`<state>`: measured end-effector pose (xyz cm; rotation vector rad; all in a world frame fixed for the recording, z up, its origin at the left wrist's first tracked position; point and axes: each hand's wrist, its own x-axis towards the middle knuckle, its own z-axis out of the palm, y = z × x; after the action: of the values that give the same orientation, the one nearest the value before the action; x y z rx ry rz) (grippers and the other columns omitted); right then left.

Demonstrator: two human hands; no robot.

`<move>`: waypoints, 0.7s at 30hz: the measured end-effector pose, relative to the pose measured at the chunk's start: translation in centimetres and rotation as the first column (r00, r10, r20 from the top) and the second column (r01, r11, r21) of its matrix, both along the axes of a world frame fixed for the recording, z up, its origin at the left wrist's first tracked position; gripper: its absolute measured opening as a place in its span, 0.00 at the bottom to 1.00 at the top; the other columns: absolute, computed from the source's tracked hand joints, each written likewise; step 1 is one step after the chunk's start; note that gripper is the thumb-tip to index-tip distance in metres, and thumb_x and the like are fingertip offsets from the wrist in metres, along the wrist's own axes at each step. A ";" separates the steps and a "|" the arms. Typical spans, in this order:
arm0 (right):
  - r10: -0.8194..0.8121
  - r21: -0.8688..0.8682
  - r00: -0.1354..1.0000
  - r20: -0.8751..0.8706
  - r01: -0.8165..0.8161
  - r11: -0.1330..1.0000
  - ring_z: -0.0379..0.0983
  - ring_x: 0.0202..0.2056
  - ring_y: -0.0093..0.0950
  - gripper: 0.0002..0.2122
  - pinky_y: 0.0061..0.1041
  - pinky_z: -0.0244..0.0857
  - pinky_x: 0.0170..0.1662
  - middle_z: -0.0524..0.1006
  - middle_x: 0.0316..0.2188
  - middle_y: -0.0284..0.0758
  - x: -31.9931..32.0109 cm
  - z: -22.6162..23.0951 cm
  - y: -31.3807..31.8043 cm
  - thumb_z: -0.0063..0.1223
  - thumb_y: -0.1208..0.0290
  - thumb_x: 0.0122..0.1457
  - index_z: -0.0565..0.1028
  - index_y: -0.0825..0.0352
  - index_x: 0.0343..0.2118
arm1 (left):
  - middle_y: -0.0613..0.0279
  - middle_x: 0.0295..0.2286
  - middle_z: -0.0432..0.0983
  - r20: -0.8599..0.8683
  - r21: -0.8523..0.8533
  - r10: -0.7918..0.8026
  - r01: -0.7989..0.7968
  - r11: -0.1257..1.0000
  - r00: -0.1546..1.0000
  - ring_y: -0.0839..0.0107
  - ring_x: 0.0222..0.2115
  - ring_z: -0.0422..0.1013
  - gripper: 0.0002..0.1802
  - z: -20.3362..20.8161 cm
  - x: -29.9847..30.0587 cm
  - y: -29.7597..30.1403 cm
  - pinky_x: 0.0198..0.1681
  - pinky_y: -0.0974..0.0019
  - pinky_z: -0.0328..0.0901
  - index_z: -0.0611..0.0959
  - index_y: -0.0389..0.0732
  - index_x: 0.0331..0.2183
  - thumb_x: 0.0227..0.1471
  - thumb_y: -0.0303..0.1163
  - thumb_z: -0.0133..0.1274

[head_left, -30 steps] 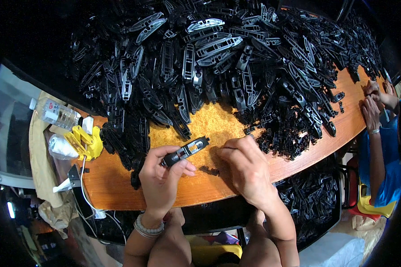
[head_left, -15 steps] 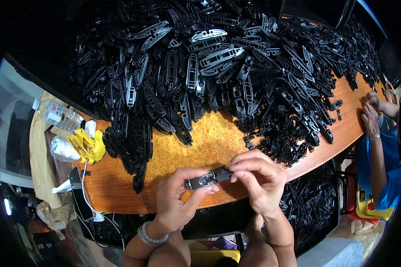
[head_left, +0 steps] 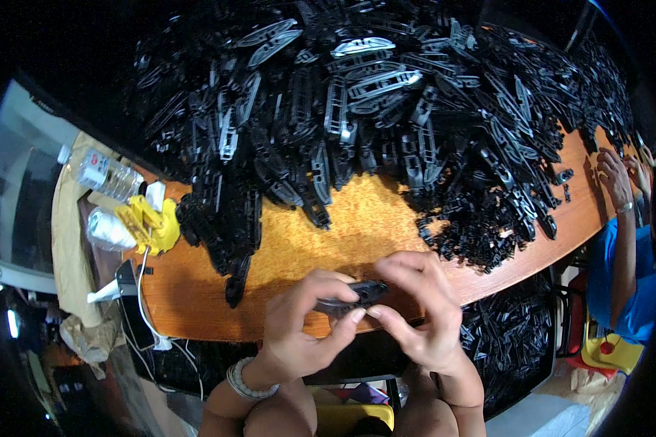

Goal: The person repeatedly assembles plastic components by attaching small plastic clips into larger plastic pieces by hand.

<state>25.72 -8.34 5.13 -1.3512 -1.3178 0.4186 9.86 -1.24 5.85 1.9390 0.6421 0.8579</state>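
Left hand (head_left: pixel 299 336) pinches black plastic part (head_left: pixel 370 293) | right hand (head_left: pixel 427 320), beside part: fingers newly parted, thumb contact unclear | left apparently supports part alone

Open to a hand across the bare middle of the table (head_left: pixel 342 233), just beyond the left hand (head_left: pixel 299 328) and right hand (head_left: pixel 431 313). Taken up at the near middle by both hands, with a black part (head_left: pixel 369 293) between. Blocked on the far side by a deep heap of long black pieces (head_left: pixel 375 84). Narrowed at left by a tongue of such pieces (head_left: pixel 237 280) pointing nearward, at right by a low pile of small clips (head_left: pixel 477 237). Passable along the near right edge. Crowded at far left by a yellow plastic object (head_left: pixel 157 229) and bottle (head_left: pixel 109 175); at far right, by another person's hands (head_left: pixel 618 178).
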 end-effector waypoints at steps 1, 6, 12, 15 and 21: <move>0.088 -0.095 0.994 -0.062 -0.093 0.991 0.72 0.34 0.35 0.17 0.28 0.67 0.37 0.75 0.35 0.40 0.4 -0.5 -0.4 0.61 0.80 0.45 0.75 0.71 0.41 | 0.52 0.34 0.76 0.015 -0.033 -0.003 0.004 0.999 1.000 0.64 0.32 0.76 0.14 0.2 -0.1 -0.2 0.34 0.68 0.69 0.76 0.37 0.34 0.42 0.21 0.59; 0.203 -0.221 0.968 -0.146 -0.232 0.947 0.76 0.31 0.31 0.12 0.24 0.68 0.35 0.78 0.30 0.41 0.5 0.1 -1.2 0.63 0.77 0.45 0.79 0.73 0.34 | 0.54 0.29 0.77 -0.082 -0.195 -0.112 0.094 0.976 0.990 0.66 0.30 0.76 0.13 1.4 -2.2 -0.6 0.33 0.69 0.69 0.79 0.36 0.35 0.43 0.25 0.60; 0.426 -0.253 0.898 -0.106 -0.439 0.862 0.77 0.32 0.31 0.09 0.27 0.70 0.34 0.78 0.29 0.38 1.9 -0.4 -2.3 0.62 0.74 0.46 0.80 0.68 0.31 | 0.61 0.21 0.71 -0.338 0.225 0.624 -0.584 0.780 0.704 0.68 0.19 0.69 0.14 -0.1 -7.8 -1.2 0.23 0.68 0.64 0.78 0.37 0.30 0.38 0.27 0.64; 0.114 -0.283 0.976 0.183 -0.059 0.957 0.73 0.31 0.33 0.08 0.28 0.68 0.34 0.74 0.28 0.38 -0.5 0.4 0.1 0.62 0.78 0.44 0.77 0.70 0.29 | 0.61 0.22 0.67 -0.376 0.453 0.706 -0.545 0.705 0.601 0.69 0.17 0.64 0.13 -1.1 -8.6 0.9 0.21 0.68 0.61 0.77 0.37 0.28 0.38 0.25 0.63; 0.041 -0.145 0.985 0.170 -0.016 0.989 0.71 0.30 0.35 0.07 0.29 0.66 0.31 0.73 0.33 0.42 -0.6 -2.1 0.8 0.56 0.81 0.49 0.73 0.69 0.32 | 0.58 0.28 0.71 -0.339 0.208 0.420 -0.368 0.906 0.842 0.71 0.24 0.71 0.11 -0.5 -5.2 -0.3 0.23 0.70 0.64 0.76 0.36 0.30 0.40 0.21 0.60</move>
<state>25.16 -7.52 3.04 -1.5168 -1.4740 0.4297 4.65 -1.52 5.33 2.1545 1.2819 0.7905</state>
